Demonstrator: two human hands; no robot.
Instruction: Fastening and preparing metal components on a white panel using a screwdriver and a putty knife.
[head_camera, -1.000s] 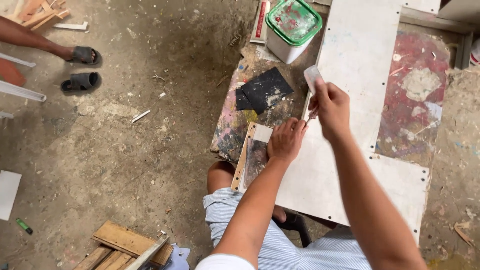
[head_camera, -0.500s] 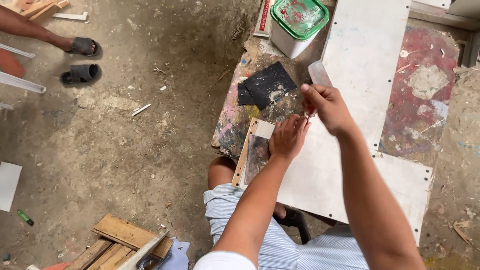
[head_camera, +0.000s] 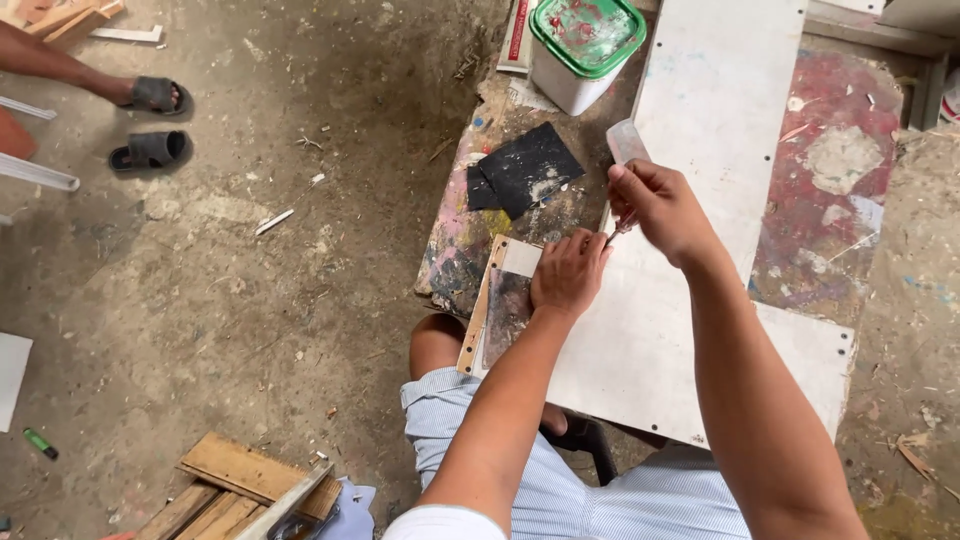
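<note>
A long white board (head_camera: 720, 110) lies across a paint-stained work surface (head_camera: 840, 170). My right hand (head_camera: 658, 205) grips a small scraper with a pale handle (head_camera: 626, 142), its tip down at the board's left edge. My left hand (head_camera: 568, 272) rests fingers curled on that same edge, just below the tool's tip and touching a small wood-framed panel (head_camera: 500, 300) beside the board. Whether the left hand pinches anything is hidden.
A white tub with a green, paint-smeared lid (head_camera: 580, 45) stands at the far end. Black sandpaper sheets (head_camera: 525, 172) lie left of the board. Another person's sandalled feet (head_camera: 150, 120) are at the upper left. Wood offcuts (head_camera: 240, 485) sit on the dirt floor.
My right hand has dropped the scraper from a raised tilt down toward the board's edge, closer to my left hand. The left hand has stayed in place.
</note>
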